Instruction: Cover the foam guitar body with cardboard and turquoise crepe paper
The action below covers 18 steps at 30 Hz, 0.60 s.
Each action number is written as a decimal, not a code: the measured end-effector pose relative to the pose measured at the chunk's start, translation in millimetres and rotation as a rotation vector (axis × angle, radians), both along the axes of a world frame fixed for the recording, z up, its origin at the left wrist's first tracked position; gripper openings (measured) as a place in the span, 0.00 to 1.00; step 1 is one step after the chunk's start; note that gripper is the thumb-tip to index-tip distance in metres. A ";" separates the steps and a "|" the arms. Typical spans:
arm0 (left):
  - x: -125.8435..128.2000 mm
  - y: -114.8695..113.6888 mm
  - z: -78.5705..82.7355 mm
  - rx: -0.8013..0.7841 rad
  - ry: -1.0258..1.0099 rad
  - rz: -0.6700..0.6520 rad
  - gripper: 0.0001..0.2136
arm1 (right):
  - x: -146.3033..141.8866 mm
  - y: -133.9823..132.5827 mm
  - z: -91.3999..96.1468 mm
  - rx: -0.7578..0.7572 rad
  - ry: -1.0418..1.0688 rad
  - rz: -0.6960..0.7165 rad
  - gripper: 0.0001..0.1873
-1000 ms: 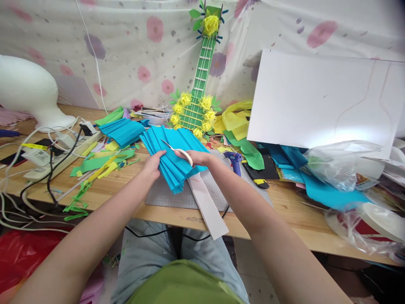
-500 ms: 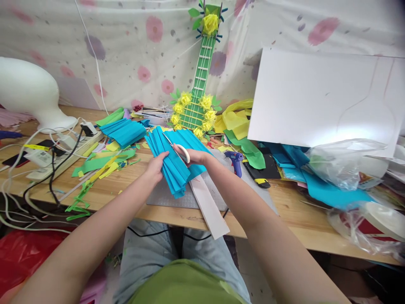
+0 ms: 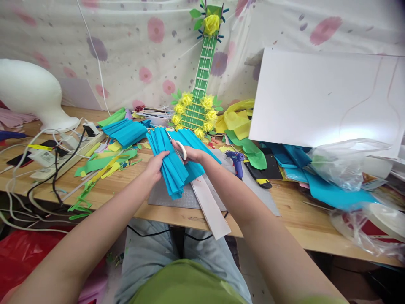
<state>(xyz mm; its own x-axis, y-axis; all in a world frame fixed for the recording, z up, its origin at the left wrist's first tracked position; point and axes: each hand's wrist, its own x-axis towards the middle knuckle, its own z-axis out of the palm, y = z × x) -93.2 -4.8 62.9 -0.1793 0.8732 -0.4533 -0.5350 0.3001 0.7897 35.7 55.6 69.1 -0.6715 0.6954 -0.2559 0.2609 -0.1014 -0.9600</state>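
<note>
Over the mat, blue paper partly hides the left hand gripping it; the right hand holds scissors.

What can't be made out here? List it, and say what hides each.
All in the head view:
Left hand: most fingers, behind the blue paper.
Scissors: how far the blades stand open, too small to tell.
White strip: far end, covered by the blue paper.
White head form: cut off by the left edge.
</note>
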 end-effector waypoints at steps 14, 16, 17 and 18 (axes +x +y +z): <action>-0.2 -2.4 -0.7 0.036 0.083 0.014 0.09 | -14.5 9.5 6.4 0.121 -0.004 -0.128 0.28; -0.8 -4.2 0.9 0.031 0.090 0.015 0.09 | -13.8 11.4 8.5 0.101 0.015 -0.169 0.27; -2.9 -4.0 2.5 0.025 0.097 0.010 0.08 | -12.4 11.8 9.6 0.081 0.033 -0.181 0.27; -6.6 -2.7 4.5 0.019 0.107 0.001 0.08 | -10.3 12.0 10.8 0.060 0.054 -0.186 0.27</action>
